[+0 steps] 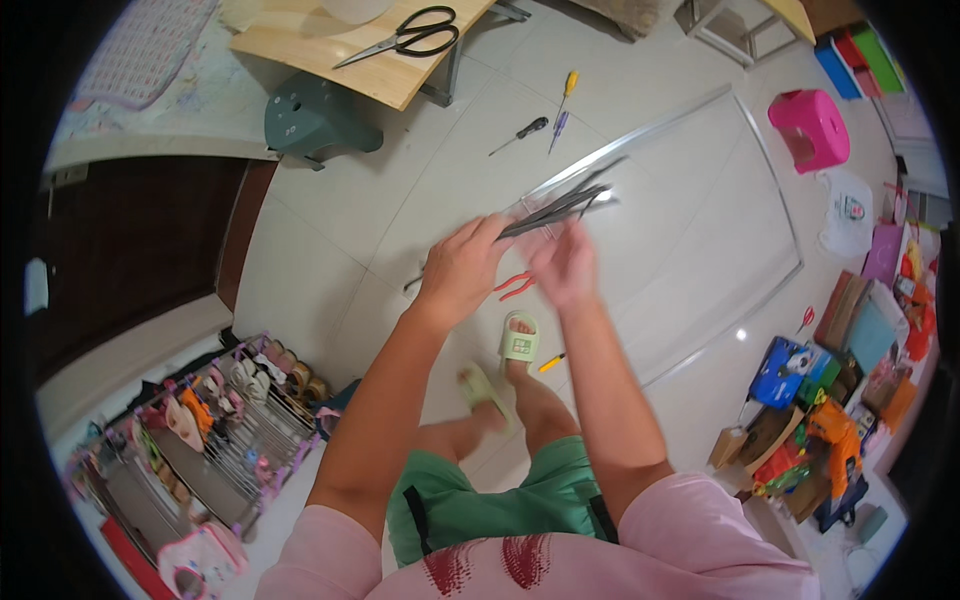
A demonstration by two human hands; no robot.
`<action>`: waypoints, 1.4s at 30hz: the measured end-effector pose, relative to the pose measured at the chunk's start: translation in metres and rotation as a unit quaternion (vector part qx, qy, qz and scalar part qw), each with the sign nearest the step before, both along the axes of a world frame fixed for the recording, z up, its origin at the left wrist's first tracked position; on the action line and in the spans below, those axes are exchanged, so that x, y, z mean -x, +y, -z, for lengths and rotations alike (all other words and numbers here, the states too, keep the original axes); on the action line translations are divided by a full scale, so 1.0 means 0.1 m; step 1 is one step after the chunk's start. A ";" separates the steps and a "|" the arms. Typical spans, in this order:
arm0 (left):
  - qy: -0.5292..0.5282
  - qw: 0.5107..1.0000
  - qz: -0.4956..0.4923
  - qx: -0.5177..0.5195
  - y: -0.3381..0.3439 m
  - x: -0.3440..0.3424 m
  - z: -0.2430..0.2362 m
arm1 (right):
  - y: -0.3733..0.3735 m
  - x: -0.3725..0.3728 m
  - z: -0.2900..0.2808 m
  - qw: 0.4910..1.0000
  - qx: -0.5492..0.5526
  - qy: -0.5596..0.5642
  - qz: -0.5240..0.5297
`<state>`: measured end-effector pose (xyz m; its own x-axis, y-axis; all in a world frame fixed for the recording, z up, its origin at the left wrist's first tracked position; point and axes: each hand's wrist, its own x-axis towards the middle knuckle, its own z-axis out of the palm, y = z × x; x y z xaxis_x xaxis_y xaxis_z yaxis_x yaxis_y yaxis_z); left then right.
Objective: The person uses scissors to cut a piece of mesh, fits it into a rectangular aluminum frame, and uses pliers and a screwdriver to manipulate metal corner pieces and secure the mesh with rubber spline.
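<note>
My left hand (465,262) is closed around a bundle of thin dark grey strips (560,210), which points away to the far right. My right hand (568,265) is close beside the bundle, palm toward it. Motion blurs its fingers, so I cannot see whether they grip a strip. Something clear and shiny shows beside the bundle, too blurred to name. Beneath my hands, partly covered, lie red-handled pliers (516,286). A large, thin silver-edged frame (640,140) lies on the tiled floor ahead and to the right.
Beyond my hands lie a black screwdriver (520,135), a yellow-handled one (570,85) and a purple one (558,130). A yellow-handled tool (551,362) lies by my foot. Scissors (410,38) rest on a wooden table. Stools (310,112), a shoe rack (240,425) and piled items (800,430) stand around.
</note>
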<state>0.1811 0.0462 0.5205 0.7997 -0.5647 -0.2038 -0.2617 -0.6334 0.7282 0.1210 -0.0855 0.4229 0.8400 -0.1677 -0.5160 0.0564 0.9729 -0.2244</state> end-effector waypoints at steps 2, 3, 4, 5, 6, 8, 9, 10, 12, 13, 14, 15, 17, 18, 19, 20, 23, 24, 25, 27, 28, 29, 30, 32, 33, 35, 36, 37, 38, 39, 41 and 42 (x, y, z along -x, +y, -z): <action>-0.104 0.991 0.033 0.080 -0.10 -0.28 -0.06 | -0.23 -0.57 -0.53 0.980 0.148 -0.125 0.053; -0.102 0.991 0.042 0.080 -0.12 -0.43 0.02 | -0.33 -0.79 -0.79 0.972 0.193 -0.132 0.028; -0.149 0.985 0.007 0.083 -0.15 -0.57 0.12 | -0.41 -0.97 -0.90 0.962 0.225 -0.157 0.008; -0.192 0.977 -0.023 0.093 -0.21 -0.69 0.26 | -0.49 -1.08 -0.92 0.949 0.263 -0.175 -0.008; -0.190 0.977 -0.012 0.101 -0.24 -0.84 0.47 | -0.51 -1.20 -0.79 0.949 0.285 -0.137 -0.018; -0.123 0.989 -0.046 0.070 -0.30 -1.12 1.01 | -0.56 -1.41 -0.29 0.946 0.319 -0.041 -0.047; -0.122 0.989 -0.034 0.081 -0.35 -1.27 1.35 | -0.57 -1.49 0.11 0.951 0.303 0.014 -0.051; -0.053 0.997 -0.021 0.059 -0.43 -1.40 1.78 | -0.60 -1.55 0.51 0.947 0.311 0.077 -0.021; 0.026 0.999 -0.008 0.021 -0.49 -1.55 2.63 | -0.53 -1.59 1.31 0.941 0.304 0.149 0.002; 0.045 0.999 0.000 0.025 -0.55 -1.62 3.04 | -0.51 -1.60 1.69 0.932 0.305 0.191 0.034; 0.069 0.997 0.013 0.023 -0.60 -1.66 3.49 | -0.49 -1.53 2.11 0.921 0.301 0.238 0.068; 0.128 0.992 0.001 0.003 -0.62 -1.75 3.90 | -0.46 -1.47 2.51 0.920 0.295 0.249 0.075; 0.142 0.989 0.038 -0.012 -0.68 -1.88 4.53 | -0.52 -1.24 3.25 0.827 0.446 0.335 -0.068; 0.143 0.989 0.048 -0.005 -0.72 -1.92 4.80 | -0.54 -1.10 3.59 0.785 0.499 0.350 -0.112; 0.171 0.985 0.007 -0.026 -0.71 -1.99 5.05 | -0.52 -1.02 3.83 0.738 0.552 0.355 -0.155; 0.195 0.979 -0.038 -0.049 -0.67 -2.11 5.28 | -0.47 -1.03 3.97 0.732 0.554 0.358 -0.172; 0.325 0.936 -0.135 -0.018 -0.72 -2.41 5.72 | -0.56 -1.23 4.26 0.717 0.578 0.352 -0.165; 0.311 0.942 -0.126 -0.008 -0.79 -2.52 5.77 | -0.64 -1.33 4.32 0.710 0.593 0.347 -0.156; 0.350 0.935 -0.061 0.018 -0.85 -2.66 5.80 | -0.71 -1.47 4.37 0.711 0.601 0.338 -0.138; 0.339 0.939 0.053 -0.032 -1.08 -2.86 5.64 | -0.89 -1.74 4.42 0.627 0.671 0.391 -0.060; 0.354 0.932 0.075 -0.026 -1.25 -2.95 5.58 | -1.02 -1.85 4.49 0.584 0.710 0.391 -0.026; 0.380 0.920 0.088 -0.034 -1.25 -2.98 5.51 | -1.02 -1.90 4.54 0.591 0.706 0.390 -0.020; 0.397 0.909 0.121 -0.041 -1.30 -3.04 5.43 | -1.05 -1.93 4.57 0.580 0.708 0.403 -0.019; 0.403 0.910 0.097 -0.027 -1.31 -3.07 5.25 | -0.97 -1.94 4.58 0.581 0.693 0.426 -0.003; 0.413 0.908 0.068 -0.006 -1.27 -3.07 5.21 | -0.88 -1.94 4.56 0.586 0.686 0.430 -0.009; 0.373 0.923 0.096 -0.004 -1.19 -3.21 5.25 | -0.78 -1.93 4.52 0.587 0.687 0.423 -0.070; 0.375 0.923 0.085 -0.010 -1.16 -3.23 5.24 | -0.79 -1.94 4.50 0.586 0.684 0.428 -0.073; 0.378 0.923 0.074 -0.017 -1.12 -3.27 5.25 | -0.81 -1.98 4.50 0.564 0.704 0.427 -0.061; 0.378 0.923 0.077 -0.016 -1.08 -3.33 5.29 | -0.85 -2.06 4.49 0.540 0.726 0.423 -0.042; 0.307 0.946 0.096 -0.024 -1.04 -3.38 5.38 | -0.89 -2.13 4.55 0.539 0.725 0.426 -0.043; 0.238 0.964 0.115 -0.033 -0.97 -3.38 5.59 | -0.97 -2.28 4.66 0.467 0.764 0.439 -0.074; 0.042 0.994 0.100 -0.017 -0.92 -3.34 5.68 | -0.99 -2.34 4.73 0.467 0.761 0.442 -0.080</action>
<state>0.5155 -0.0459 -0.0478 0.6509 -0.7028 -0.2872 -0.3242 -0.5994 0.7319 0.3551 -0.1850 -0.0503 0.4755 -0.8778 -0.0581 -0.7598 -0.3765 -0.5301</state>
